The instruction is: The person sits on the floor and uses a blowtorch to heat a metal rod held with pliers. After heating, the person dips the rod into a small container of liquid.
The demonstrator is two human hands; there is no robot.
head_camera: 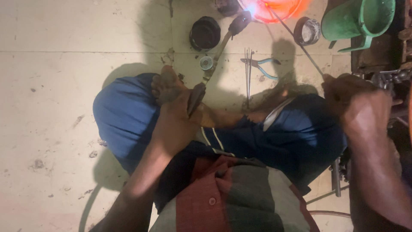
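Torch with a dark handle and long brass neck (214,64) lies slanted across the pale floor (64,86), its long axis running from the person's left hand (180,111) up and to the right, where its dark head meets a bright blue-white flame against a glowing orange round object (279,8) at the top edge. The left hand is closed around the torch's handle, resting over a bare foot. The right hand (347,96), off to the right and well apart from the left, pinches the near end of a thin metal rod (296,38) that slants up and leftward into the same glow, so both long things converge there. The person sits cross-legged in blue trousers.

Between the two hands lie blue-handled pliers (264,66) and a few thin straight wires (248,73). A small pale-blue round spool (206,62) sits just beside the torch's neck, a black round cap (204,32) above it. A small open tin (308,31) and a green plastic jug (358,19) stand at upper right. No labels are readable.
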